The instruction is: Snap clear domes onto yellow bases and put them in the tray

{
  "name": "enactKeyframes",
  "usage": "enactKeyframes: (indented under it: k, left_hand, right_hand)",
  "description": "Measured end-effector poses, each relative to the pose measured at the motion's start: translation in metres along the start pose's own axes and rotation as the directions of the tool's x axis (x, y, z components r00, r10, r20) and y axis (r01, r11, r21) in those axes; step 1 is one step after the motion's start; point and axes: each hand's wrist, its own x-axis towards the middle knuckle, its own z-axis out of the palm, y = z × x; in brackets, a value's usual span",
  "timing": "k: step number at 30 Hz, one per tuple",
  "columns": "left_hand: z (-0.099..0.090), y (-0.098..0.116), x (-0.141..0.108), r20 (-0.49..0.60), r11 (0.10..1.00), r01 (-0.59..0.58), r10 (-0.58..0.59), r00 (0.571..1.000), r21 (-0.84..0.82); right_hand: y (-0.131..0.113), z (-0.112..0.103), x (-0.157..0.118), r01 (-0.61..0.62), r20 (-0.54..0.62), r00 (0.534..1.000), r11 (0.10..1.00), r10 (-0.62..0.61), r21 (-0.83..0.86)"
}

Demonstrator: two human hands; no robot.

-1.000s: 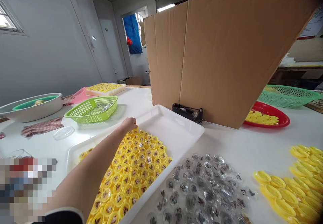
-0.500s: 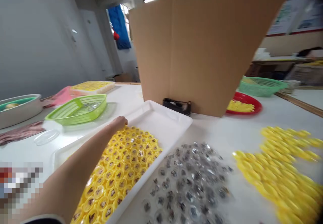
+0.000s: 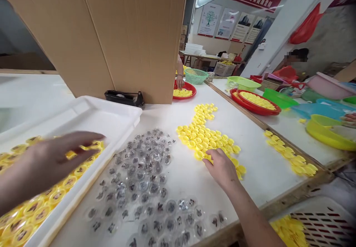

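Observation:
My left hand (image 3: 65, 152), blurred, hovers over the white tray (image 3: 111, 118) with its fingers apart and nothing visible in them. Rows of yellow caps with printed pictures (image 3: 57, 195) fill the tray's lower part. My right hand (image 3: 221, 165) is at the near edge of a pile of plain yellow caps (image 3: 211, 137). Its thumb and index finger are parted, with yellow showing between them; no cap is clearly gripped. Clear round pieces with dark pictures (image 3: 144, 185) lie spread on the table between tray and pile.
Behind the tray are a black tape dispenser (image 3: 125, 98) and a tall cardboard sheet (image 3: 133, 39). Another person's hand (image 3: 180, 81) is over a red plate (image 3: 191, 95). Wooden strips edge the table; a white basket (image 3: 328, 217) stands at lower right.
The view has swung to the right. My left hand has come back from the tray's far part and hovers over the caps. My right hand has come into view at the yellow pile.

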Motion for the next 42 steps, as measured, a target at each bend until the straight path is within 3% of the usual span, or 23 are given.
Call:
enactKeyframes:
  k: [1,4,8,12,14,16,24,26,28,30,32,33,35,37,39,42]
  left_hand:
    - [0.01,0.03,-0.017,0.098,0.994,-0.085,0.092,0.991,-0.069]
    - [0.048,0.095,-0.055,0.159,0.95,-0.148,0.197,0.968,-0.275]
    - [0.095,0.129,-0.071,0.242,0.904,0.079,0.027,0.97,-0.419]
    - [0.124,0.143,-0.072,0.408,0.756,0.386,-0.172,0.897,-0.529]
    - [0.132,0.148,-0.071,0.468,0.66,0.48,-0.215,0.857,-0.578]
    - [0.137,0.15,-0.07,0.482,0.606,0.514,-0.232,0.845,-0.607]
    - [0.149,0.14,-0.072,0.45,0.46,0.499,-0.219,0.866,-0.734]
    - [0.148,0.141,-0.075,0.475,0.331,0.521,-0.215,0.853,-0.786]
    - [0.147,0.141,-0.077,0.562,0.107,0.58,-0.157,0.812,-0.808]
    - [0.146,0.141,-0.078,0.672,-0.119,0.668,0.004,0.74,-0.735]
    - [0.145,0.139,-0.078,0.716,-0.244,0.731,0.163,0.679,-0.637]
    - [0.144,0.137,-0.077,0.714,-0.282,0.738,0.201,0.671,-0.614]
    - [0.143,0.133,-0.076,0.691,-0.353,0.699,0.173,0.702,-0.622]
    - [0.141,0.129,-0.073,0.673,-0.406,0.642,0.084,0.735,-0.65]
    - [0.14,0.126,-0.07,0.668,-0.436,0.601,0.002,0.745,-0.669]
    - [0.139,0.125,-0.067,0.668,-0.457,0.569,-0.078,0.74,-0.684]
  right_hand:
    - [-0.002,0.003,0.004,0.014,0.015,1.0,1.0,-0.014,-0.012]
    - [-0.01,0.014,0.013,0.065,0.055,0.997,0.996,-0.062,-0.053]
    - [-0.016,0.019,0.014,0.143,0.085,0.987,0.986,-0.136,-0.082]
    - [-0.026,0.016,0.002,0.267,0.108,0.96,0.962,-0.259,-0.059]
    - [-0.033,0.014,-0.007,0.322,0.11,0.942,0.946,-0.316,-0.042]
    - [-0.041,0.014,-0.017,0.37,0.102,0.925,0.929,-0.366,-0.026]
    - [-0.058,0.01,-0.039,0.508,0.047,0.858,0.859,-0.511,0.06]
    - [-0.064,0.0,-0.042,0.543,-0.007,0.836,0.825,-0.549,0.156]
    - [-0.075,-0.013,-0.046,0.552,-0.053,0.824,0.78,-0.563,0.294]
    - [-0.087,-0.026,-0.05,0.503,-0.041,0.839,0.745,-0.543,0.438]
    - [-0.097,-0.033,-0.051,0.442,-0.015,0.848,0.692,-0.53,0.571]
    - [-0.1,-0.033,-0.049,0.436,-0.013,0.835,0.647,-0.55,0.625]
    - [-0.102,-0.028,-0.039,0.454,-0.041,0.8,0.56,-0.598,0.693]
    - [-0.099,-0.015,-0.02,0.413,-0.03,0.842,0.606,-0.539,0.68]
    - [-0.096,0.005,0.001,0.269,0.044,0.93,0.755,-0.366,0.599]
    - [-0.094,0.034,0.028,0.134,0.151,0.96,0.862,-0.235,0.489]
